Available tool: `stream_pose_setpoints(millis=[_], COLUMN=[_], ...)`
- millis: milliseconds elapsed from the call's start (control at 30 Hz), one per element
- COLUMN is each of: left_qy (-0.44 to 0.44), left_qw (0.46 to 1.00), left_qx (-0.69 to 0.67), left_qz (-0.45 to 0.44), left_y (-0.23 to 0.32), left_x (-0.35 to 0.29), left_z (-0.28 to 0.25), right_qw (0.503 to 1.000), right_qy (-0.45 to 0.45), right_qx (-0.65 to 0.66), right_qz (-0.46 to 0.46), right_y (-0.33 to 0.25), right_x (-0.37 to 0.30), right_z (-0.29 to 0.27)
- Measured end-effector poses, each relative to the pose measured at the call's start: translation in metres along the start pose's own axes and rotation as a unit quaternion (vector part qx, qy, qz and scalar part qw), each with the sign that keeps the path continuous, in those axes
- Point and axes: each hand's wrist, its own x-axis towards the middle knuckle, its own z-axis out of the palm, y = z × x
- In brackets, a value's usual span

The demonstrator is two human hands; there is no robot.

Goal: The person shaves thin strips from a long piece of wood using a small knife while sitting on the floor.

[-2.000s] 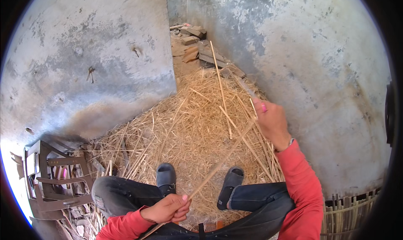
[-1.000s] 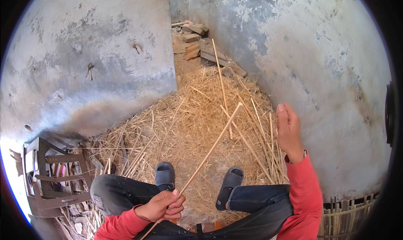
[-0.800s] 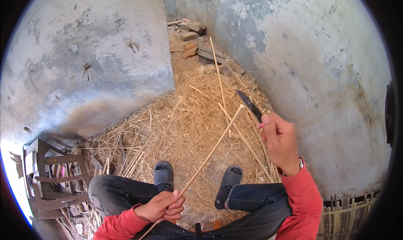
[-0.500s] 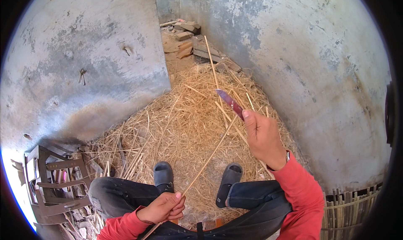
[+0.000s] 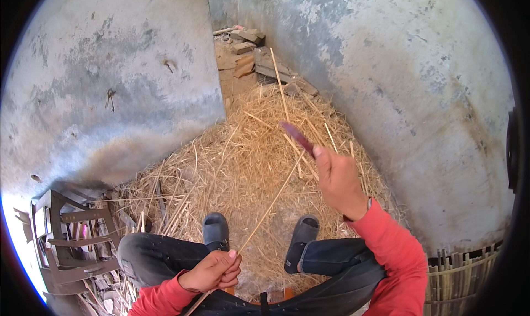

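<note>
Seen from the head camera, a person in red sleeves sits above a floor strewn with straw-coloured shavings (image 5: 237, 161), a thin wooden strip (image 5: 273, 205) slanting from the lap, through the left hand (image 5: 215, 269), up and to the right between two grey sandals (image 5: 215, 229). The strip looks likely to be light and fairly springy, stiff enough to hold its line from one end yet apt to bend or split if forced; its surface is probably dry rather than slippery, though edges could be sharp. A pinch low on its length, clear of the blade, seems the sensible hold, and that is where the left grip is closed on it, thumb on top. The right hand (image 5: 339, 178) has its grip wrapped around a knife (image 5: 297, 136), dark reddish and motion-blurred, pointing up and to the left; the strip's far end lies just beside it, and whether the two touch cannot be told. The strip is pale tan, slender and nearly straight, its lower end running out of sight at the bottom edge. Around the scene stand a weathered grey wall (image 5: 419, 122) and, at left, a brown slatted frame (image 5: 83, 241).
</note>
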Motion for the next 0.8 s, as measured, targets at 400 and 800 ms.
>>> stream_pose_setpoints(millis=[400,800], left_qy=[0.02,-0.015], left_qw=[1.0,0.999], left_qx=[0.013,-0.021], left_qz=[0.013,0.03], left_y=[0.004,0.01], left_x=[0.003,0.001], left_z=[0.004,-0.005], right_qw=[0.996,0.976], right_qy=[-0.062,-0.154], right_qx=[0.061,0.153], right_qz=[-0.004,-0.023], right_y=[-0.012,-0.042], right_x=[-0.019,-0.041], right_z=[0.018,0.035])
